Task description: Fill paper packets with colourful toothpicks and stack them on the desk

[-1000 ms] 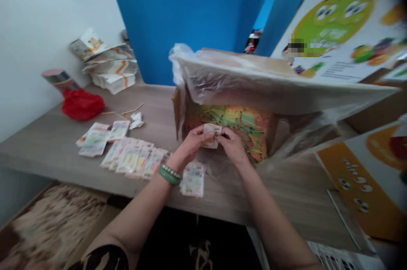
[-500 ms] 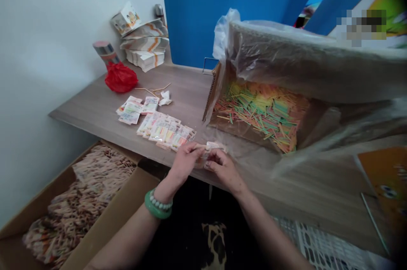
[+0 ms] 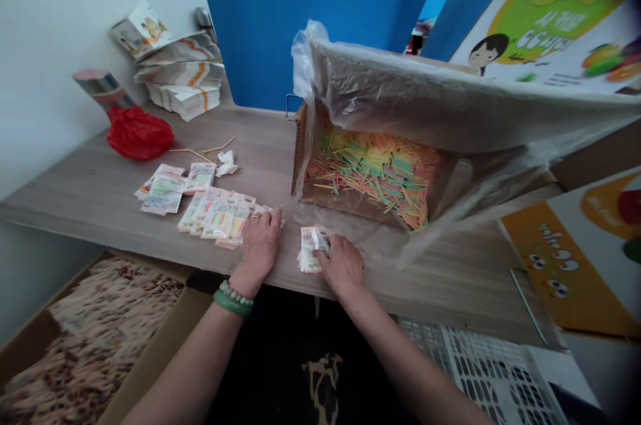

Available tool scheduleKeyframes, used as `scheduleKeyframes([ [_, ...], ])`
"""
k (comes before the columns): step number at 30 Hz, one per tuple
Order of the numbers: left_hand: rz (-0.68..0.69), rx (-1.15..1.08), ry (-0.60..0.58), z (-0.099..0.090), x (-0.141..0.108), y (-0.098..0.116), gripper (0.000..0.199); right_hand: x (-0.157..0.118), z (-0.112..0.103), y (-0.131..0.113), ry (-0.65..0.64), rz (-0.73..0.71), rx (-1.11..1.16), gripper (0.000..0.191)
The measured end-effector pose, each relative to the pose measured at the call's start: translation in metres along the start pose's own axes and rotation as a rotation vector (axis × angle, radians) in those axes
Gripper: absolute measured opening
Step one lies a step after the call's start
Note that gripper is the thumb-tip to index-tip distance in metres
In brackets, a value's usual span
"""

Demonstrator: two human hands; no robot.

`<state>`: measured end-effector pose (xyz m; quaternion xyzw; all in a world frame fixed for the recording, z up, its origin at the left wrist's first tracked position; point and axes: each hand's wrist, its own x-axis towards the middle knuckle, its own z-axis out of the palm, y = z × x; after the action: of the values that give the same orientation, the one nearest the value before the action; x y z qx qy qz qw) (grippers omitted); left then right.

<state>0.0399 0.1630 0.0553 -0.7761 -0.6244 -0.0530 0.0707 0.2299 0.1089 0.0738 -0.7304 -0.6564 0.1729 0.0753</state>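
My left hand (image 3: 260, 246) lies flat on the right end of a row of small filled packets (image 3: 218, 216) on the wooden table (image 3: 100, 198). My right hand (image 3: 342, 263) presses fingertips on a small stack of packets (image 3: 309, 257) near the table's front edge. Just behind stands a cardboard box (image 3: 299, 148) lined with clear plastic, holding many thin coloured sticks (image 3: 373, 171). A green bracelet and a bead bracelet circle my left wrist.
More packets (image 3: 163, 186) lie further left, with a red plastic bag (image 3: 139, 133), a stack of folded paper cartons (image 3: 177, 75) and a roll by the wall. An open box (image 3: 75, 338) of packed goods sits on the floor left; a white crate (image 3: 495, 371) lower right; posters right.
Both hands held one packet together in front of the box, then drew it back to the table edge. Now they are apart: left on the packet row, right on the small stack.
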Motion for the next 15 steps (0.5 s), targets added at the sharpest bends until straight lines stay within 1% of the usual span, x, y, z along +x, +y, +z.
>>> scheduleKeyframes([
  [2,-0.028,0.007,-0.009,0.0,0.001,-0.004,0.045,0.003,-0.002,0.003,-0.02,0.038,0.113,0.028],
  [5,-0.077,0.01,-0.018,-0.001,0.003,-0.007,0.047,0.005,-0.003,0.01,-0.016,0.122,0.248,0.025],
  [7,-0.111,0.011,-0.014,-0.002,0.004,-0.007,0.047,0.004,-0.002,0.014,0.002,0.149,0.281,0.021],
  [9,-0.13,0.007,-0.005,-0.003,0.004,-0.008,0.047,0.003,-0.001,0.018,0.023,0.131,0.282,0.018],
  [11,-0.124,-0.009,0.032,-0.005,0.001,-0.007,0.045,0.0,-0.001,0.021,0.038,0.107,0.263,0.021],
  [13,-0.114,-0.039,0.113,-0.01,-0.003,-0.005,0.042,-0.003,-0.003,0.025,0.052,0.086,0.25,0.025],
  [15,-0.124,-0.098,0.197,-0.016,-0.007,-0.001,0.039,-0.006,-0.006,0.028,0.092,0.056,0.289,0.025],
])
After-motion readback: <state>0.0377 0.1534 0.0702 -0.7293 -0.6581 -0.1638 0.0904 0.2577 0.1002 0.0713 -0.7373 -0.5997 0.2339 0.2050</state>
